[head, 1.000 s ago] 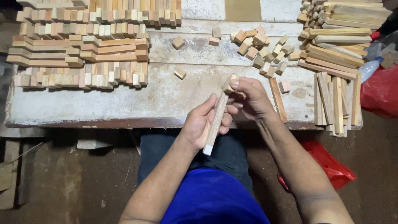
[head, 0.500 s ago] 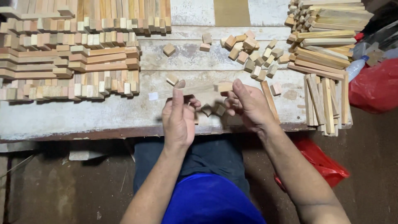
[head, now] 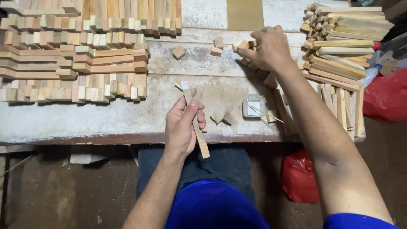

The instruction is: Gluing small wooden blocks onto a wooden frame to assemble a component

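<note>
Wooden stick clasped in left hand fingers (thumb on top).

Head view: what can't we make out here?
- Small blocks under the right hand: the fingers cover them, so its grip can't be judged.
- Middle of the stick: wrapped by the left hand.
- White dab on the stick's top end: too small to identify.
- Contents of the small tub: too small to tell.
- Slat stacks: cut off by the top and left edges.
</note>
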